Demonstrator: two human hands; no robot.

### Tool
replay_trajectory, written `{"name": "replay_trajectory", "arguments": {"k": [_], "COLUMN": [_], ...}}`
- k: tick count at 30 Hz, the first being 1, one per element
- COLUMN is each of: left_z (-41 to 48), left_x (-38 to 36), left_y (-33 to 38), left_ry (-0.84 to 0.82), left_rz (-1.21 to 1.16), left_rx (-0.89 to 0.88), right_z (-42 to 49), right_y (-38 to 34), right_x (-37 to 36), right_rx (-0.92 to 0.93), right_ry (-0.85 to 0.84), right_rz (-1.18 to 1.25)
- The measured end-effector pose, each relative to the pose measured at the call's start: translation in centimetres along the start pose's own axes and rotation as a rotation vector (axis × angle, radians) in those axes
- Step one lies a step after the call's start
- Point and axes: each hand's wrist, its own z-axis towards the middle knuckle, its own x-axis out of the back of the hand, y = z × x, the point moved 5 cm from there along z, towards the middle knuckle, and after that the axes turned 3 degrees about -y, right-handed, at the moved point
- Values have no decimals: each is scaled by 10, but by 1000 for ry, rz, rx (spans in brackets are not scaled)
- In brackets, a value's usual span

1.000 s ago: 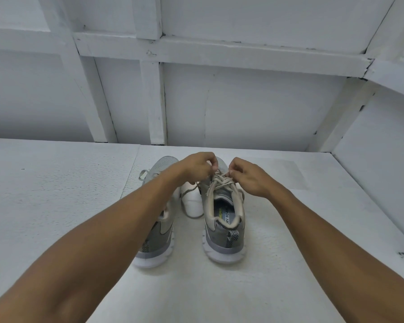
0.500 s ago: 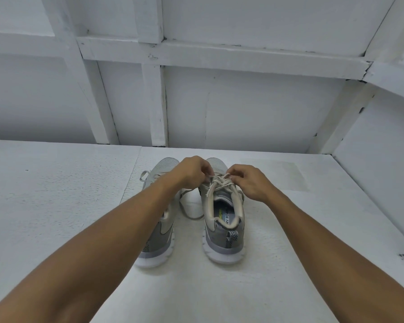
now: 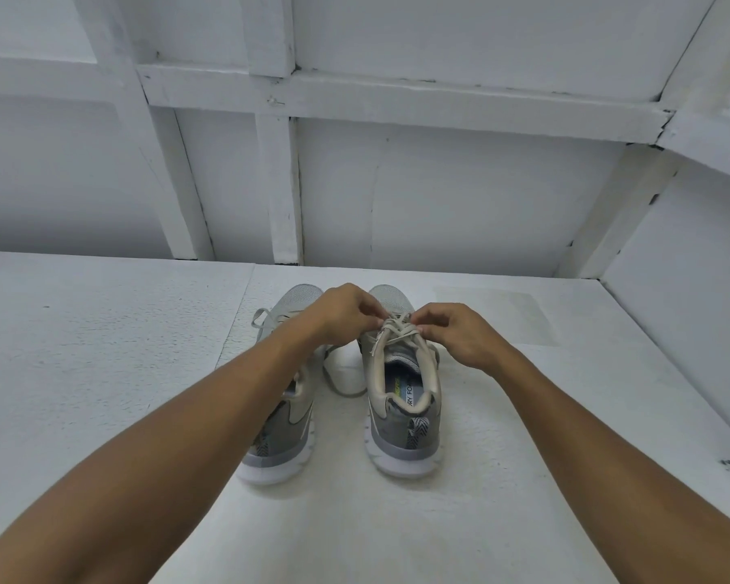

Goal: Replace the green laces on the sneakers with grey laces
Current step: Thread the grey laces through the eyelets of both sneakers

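Setting: a white painted surface [image 3: 102, 373] backed by a white wall [image 3: 460, 196] with raised framing strips.
Sneakers: two grey sneakers stand side by side on the surface, near its middle, heels toward the viewer and toes toward the wall.
Left sneaker [image 3: 289, 432]: partly covered by the left forearm; a small lace end curls out by its toe.
Right sneaker [image 3: 401, 419]: fully in view, its opening showing a printed insole.
Lace [image 3: 397, 330]: pale, crossed over the top of the right sneaker's tongue, between the two hands.
Loop [image 3: 338, 385]: a slack run of lace lies on the surface between the sneakers.
Left hand [image 3: 342, 316]: reaches across above the left sneaker; its fingers [image 3: 371, 311] are curled and pinch the lace on the right sneaker.
Right hand [image 3: 456, 335]: sits at the right sneaker's far side; its fingers [image 3: 424, 320] are curled and pinch the same lace from the other side.
Arms: both bare forearms stretch in from the bottom corners.
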Motion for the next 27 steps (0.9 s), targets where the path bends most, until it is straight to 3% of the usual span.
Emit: {"name": "replay_trajectory", "arguments": {"k": [10,21,27], "left_z": [3,1,-1], "left_x": [-4,-2,-6], "left_y": [5,8,1], "left_ry": [-18,-79,-210], "left_rz": [-61,45,-438], "left_rx": [52,-28,182], "right_z": [0,1,1], "right_y": [-10,-5,-13], "right_x": [1,1,1], "right_rx": [-16,-14,-72], "right_ry": [14,-44,-61], "right_rz": [-194,-48,-66]}}
